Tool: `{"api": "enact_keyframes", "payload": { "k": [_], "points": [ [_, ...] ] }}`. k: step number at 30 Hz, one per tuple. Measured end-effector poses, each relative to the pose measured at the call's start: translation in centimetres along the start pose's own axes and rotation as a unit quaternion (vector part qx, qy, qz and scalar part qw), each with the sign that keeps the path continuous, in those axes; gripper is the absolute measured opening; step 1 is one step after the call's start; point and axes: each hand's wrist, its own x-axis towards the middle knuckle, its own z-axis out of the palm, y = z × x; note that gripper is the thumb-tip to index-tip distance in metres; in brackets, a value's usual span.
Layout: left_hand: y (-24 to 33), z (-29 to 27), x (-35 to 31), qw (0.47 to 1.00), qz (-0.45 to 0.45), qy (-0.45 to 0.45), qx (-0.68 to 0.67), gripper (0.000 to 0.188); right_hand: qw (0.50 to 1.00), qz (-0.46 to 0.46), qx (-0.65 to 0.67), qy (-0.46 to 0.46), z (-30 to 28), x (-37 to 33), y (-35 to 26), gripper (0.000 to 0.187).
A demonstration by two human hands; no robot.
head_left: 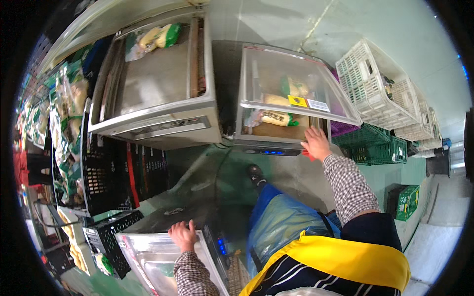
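My left hand (183, 235), fingers apart, rests on the edge of a clear-lidded chamber sealing machine (210, 246) at the lower left. My right hand (317, 143) has its fingers spread at the front right corner of another sealing machine (247, 144), beside a small red part (308, 156). That machine's clear lid (269, 64) is tilted up. Inside it lie pale, plump packs in clear and green film; one pack (277, 118) shows below the lid's edge, others through it. Neither hand holds anything that I can see.
At the far left stands a larger steel sealing machine (158, 130) with a pale pack (160, 37) on its bed. Filled bags (69, 123) top black crates (98, 165) on the left. White crates (365, 84) and dark green crates (377, 148) stand right. My shoe (255, 173) is between the machines.
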Motion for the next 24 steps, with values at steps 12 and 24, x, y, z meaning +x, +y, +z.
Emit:
{"api": "enact_keyframes", "payload": {
  "k": [12,24],
  "points": [
    [1.4,0.1,1.6,0.988,-0.074,-0.097,0.097,0.037,0.985,-0.130,-0.068,-0.093,-1.9,-3.5,11.7,0.064],
    [0.8,1.3,1.3,0.967,-0.185,-0.151,0.093,0.024,0.899,-0.062,0.433,-0.014,-1.4,12.0,-14.5,0.063]
  ]
}}
